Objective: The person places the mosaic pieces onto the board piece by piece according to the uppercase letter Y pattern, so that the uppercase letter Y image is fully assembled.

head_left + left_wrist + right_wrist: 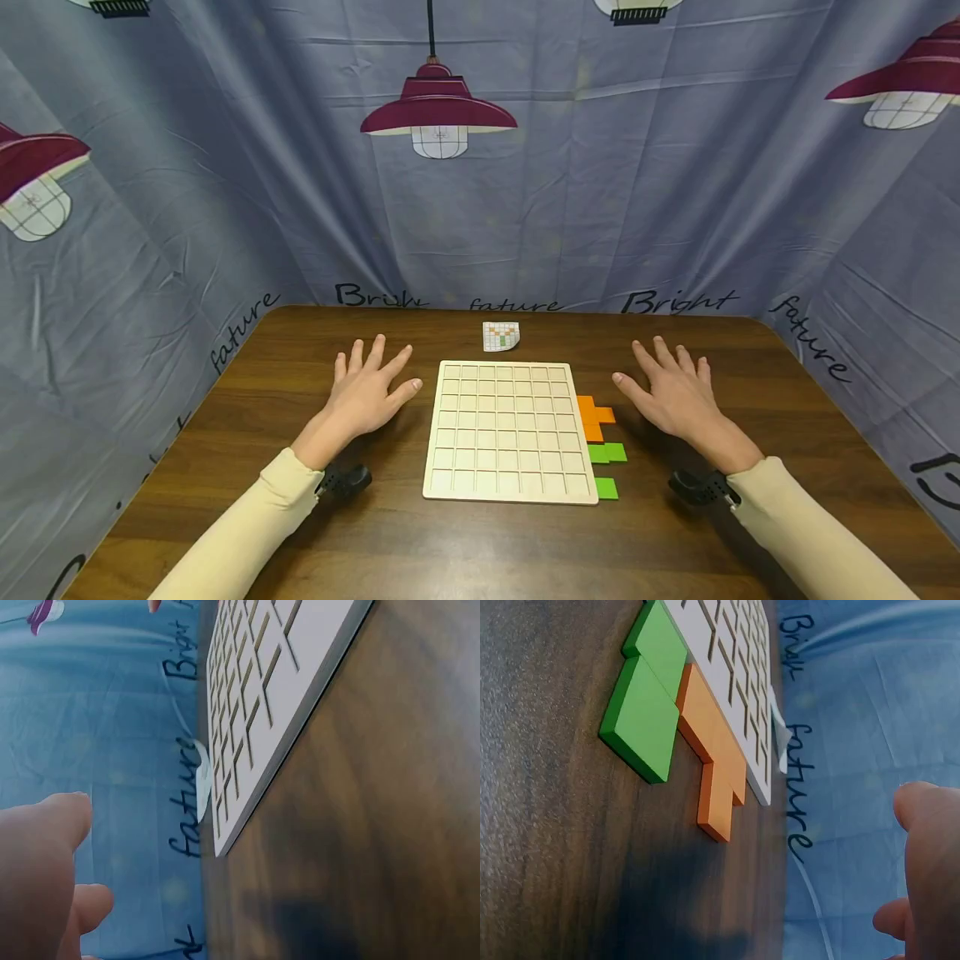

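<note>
The left hand (pixel 367 397) and right hand (pixel 675 400) of a seated or standing person, backs upward, flank a pale wooden board (pixel 508 433) divided into a grid of shallow square cells. Each hand has its fingers spread wide and grips nothing; both are apart from the board, which lies flat near the middle of a brown wood-grain table (pixel 495 550). Along the board's right edge lie a flat orange piece of stepped outline (pixel 591 418) and, nearer the person, flat green shapes (pixel 608 453); whether the latter form one piece cannot be told. Beyond the board's far edge rests a small white paper card with a coloured grid (pixel 500 337), its corner curled. Black wrist-worn devices (pixel 347 482) adjoin the cream sleeves (pixel 240 529). Behind hangs a blue-grey curtain (pixel 495 217) printed with maroon lamps and black lettering.
</note>
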### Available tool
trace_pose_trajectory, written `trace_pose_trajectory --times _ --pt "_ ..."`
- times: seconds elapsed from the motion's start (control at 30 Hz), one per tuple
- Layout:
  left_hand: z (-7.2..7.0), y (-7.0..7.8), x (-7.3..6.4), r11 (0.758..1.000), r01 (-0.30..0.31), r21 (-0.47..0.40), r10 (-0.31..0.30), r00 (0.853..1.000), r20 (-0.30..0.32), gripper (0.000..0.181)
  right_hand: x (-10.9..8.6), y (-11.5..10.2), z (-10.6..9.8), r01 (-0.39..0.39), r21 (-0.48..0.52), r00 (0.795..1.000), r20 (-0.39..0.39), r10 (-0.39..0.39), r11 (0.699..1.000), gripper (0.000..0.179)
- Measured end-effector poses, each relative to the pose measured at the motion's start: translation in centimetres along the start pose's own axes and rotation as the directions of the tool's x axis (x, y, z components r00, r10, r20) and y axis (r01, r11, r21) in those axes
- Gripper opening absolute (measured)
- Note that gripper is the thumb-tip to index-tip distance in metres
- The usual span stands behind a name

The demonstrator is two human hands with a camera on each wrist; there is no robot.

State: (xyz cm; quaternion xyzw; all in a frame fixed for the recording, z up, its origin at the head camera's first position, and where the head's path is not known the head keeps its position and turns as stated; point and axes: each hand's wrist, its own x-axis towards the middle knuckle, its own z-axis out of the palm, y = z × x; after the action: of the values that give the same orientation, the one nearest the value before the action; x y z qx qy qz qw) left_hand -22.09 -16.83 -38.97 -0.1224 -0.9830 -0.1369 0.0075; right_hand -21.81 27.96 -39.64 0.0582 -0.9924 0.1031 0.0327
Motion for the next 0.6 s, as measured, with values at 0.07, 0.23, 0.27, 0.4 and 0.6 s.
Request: trace_pose_trajectory --times 0.07,0.23,0.27,0.4,0.6 --pt "0.4 0.2 -0.3 1.000 -0.023 0.001 0.023 1.000 0.006 0.065 -0.1 0.0 0.1 -0.001 -0.002 1.000 0.001 0.001 1.000 0.086" --pt "1.3 0.5 -1.1 0.997 -0.073 -0.002 0.073 0.997 0.032 0.062 -0.2 -0.1 0.3 0.001 0.003 1.000 0.005 -0.001 1.000 0.086" --pt "1.5 0.5 -1.3 0.997 -0.078 -0.003 0.078 0.996 0.036 0.061 -0.3 0.0 0.3 0.001 0.005 1.000 0.006 -0.001 1.000 0.086" --pt "2.1 0.8 -1.6 0.995 -0.102 -0.019 0.103 0.993 0.056 0.060 -0.3 0.1 0.3 -0.006 0.006 1.000 0.004 0.006 1.000 0.086" --pt "3.0 0.8 -2.1 0.991 -0.128 -0.047 0.132 0.986 0.099 0.060 -0.4 0.2 0.2 -0.014 0.016 1.000 0.002 0.014 1.000 0.085"
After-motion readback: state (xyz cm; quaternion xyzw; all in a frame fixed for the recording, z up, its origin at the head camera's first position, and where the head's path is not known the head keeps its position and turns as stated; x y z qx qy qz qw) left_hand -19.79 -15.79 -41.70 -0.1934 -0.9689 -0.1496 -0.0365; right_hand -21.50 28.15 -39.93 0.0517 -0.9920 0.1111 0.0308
